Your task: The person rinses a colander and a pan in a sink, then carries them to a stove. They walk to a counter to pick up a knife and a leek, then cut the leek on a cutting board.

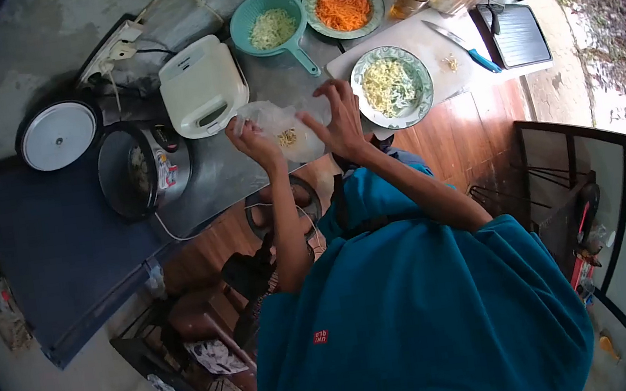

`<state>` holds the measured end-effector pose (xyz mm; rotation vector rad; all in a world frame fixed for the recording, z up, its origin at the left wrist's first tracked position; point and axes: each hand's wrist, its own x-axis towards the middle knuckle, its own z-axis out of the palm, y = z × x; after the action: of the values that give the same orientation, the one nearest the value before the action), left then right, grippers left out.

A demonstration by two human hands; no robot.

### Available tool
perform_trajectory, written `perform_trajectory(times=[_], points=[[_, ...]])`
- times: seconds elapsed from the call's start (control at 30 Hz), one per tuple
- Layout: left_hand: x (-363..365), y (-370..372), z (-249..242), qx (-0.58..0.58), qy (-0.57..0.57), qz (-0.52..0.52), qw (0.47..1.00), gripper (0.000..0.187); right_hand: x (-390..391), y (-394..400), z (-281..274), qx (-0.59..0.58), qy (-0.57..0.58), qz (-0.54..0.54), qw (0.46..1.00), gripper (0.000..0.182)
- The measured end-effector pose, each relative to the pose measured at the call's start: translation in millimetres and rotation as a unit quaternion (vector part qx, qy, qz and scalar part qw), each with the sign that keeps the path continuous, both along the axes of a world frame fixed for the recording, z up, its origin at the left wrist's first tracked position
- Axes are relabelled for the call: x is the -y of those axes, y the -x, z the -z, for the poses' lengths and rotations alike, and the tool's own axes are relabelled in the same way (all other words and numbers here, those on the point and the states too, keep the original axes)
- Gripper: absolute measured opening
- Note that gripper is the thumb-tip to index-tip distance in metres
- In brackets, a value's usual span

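Left fingers point(234, 130) grip a crinkled, translucent plastic bag point(284, 124) — right fingers point(334, 99) open, curved beside it.

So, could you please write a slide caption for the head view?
Left hand holding a bag, right hand beside it, near a plate and board.

Your metal counter point(262, 76) bears a green colander point(289, 10) of pale shreds, a plate point(320, 28) of orange shreds, a white sandwich maker point(203, 83) and a white cutting board point(439, 40). Left of these stands an open cooker point(168, 175), its contents unclear in shadow.
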<state>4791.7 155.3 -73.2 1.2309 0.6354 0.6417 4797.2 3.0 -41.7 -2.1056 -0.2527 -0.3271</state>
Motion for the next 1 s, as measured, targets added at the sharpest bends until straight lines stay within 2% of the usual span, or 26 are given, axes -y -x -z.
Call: perform_trajectory(times=[0.07,0.1,0.13,0.2,0.33,0.4,0.43,0.5,0.53,0.6,0.63,0.67,0.7,0.73,0.77,0.8,0.83,0.87,0.93,1.0], points=[[9,-3,-10,0.006,-0.038,-0.051,0.998,0.033,4,14,-1,-0.09,0.109,0.001,0.99,0.058],[10,-1,-10,0.004,-0.037,-0.049,0.998,0.033,2,17,11,-0.171,0.089,-0.005,0.981,0.061],[9,0,-9,-0.018,-0.021,-0.051,0.998,0.033,1,14,12,-0.171,0.089,-0.004,0.981,0.061],[6,2,-6,-0.041,-0.009,-0.05,0.998,0.033,-1,10,15,-0.31,0.165,-0.119,0.929,0.046],[4,11,-1,-0.028,-0.016,-0.044,0.999,0.035,-3,7,41,-0.237,0.197,-0.123,0.943,0.033],[-4,17,8,-0.01,0.001,-0.047,0.999,0.035,1,12,40,-0.092,0.178,-0.14,0.97,0.023],[-11,21,16,-0.034,0.006,-0.043,0.998,0.035,3,12,41,-0.093,0.179,-0.132,0.97,0.023],[-18,29,12,-0.056,0.012,-0.031,0.998,0.035,4,12,44,-0.042,0.114,-0.172,0.978,0.019],[-18,32,0,-0.092,0.042,-0.015,0.995,0.035,4,7,37,-0.039,0.118,-0.166,0.978,0.019],[-22,46,-8,-0.133,0.073,0.0,0.988,0.034,2,9,8,-0.019,-0.081,-0.188,0.979,0.013],[-28,49,-10,-0.175,0.083,0.019,0.981,0.034,-2,8,-5,-0.046,-0.181,-0.181,0.965,0.012],[-29,49,-19,-0.216,0.092,0.037,0.971,0.037,-10,4,-5,-0.044,-0.182,-0.178,0.966,0.012],[-27,54,-29,-0.201,0.081,0.114,0.969,0.036,-18,0,-5,-0.134,-0.323,-0.166,0.922,0.014],[-25,57,-30,-0.201,0.08,0.116,0.969,0.036,-23,-2,-6,-0.221,-0.455,-0.15,0.85,0.016],[-23,60,-31,-0.155,0.034,0.179,0.971,0.036,-28,-5,-7,-0.22,-0.456,-0.149,0.849,0.016],[-23,61,-31,-0.106,-0.013,0.24,0.965,0.036,-32,-8,-8,-0.291,-0.509,-0.134,0.799,0.016],[-22,60,-27,-0.105,-0.015,0.241,0.965,0.036,-36,-11,-9,-0.358,-0.557,-0.119,0.74,0.016],[-21,60,-15,-0.093,-0.005,0.2,0.975,0.036,-40,-12,-8,-0.357,-0.557,-0.12,0.74,0.016],[-19,56,15,-0.064,0.015,0.11,0.992,0.034,-48,-13,-5,-0.342,-0.466,-0.101,0.81,0.019],[-21,48,30,-0.03,0.033,0.011,0.999,0.033,-47,-16,1,-0.333,-0.462,-0.116,0.814,0.02]])
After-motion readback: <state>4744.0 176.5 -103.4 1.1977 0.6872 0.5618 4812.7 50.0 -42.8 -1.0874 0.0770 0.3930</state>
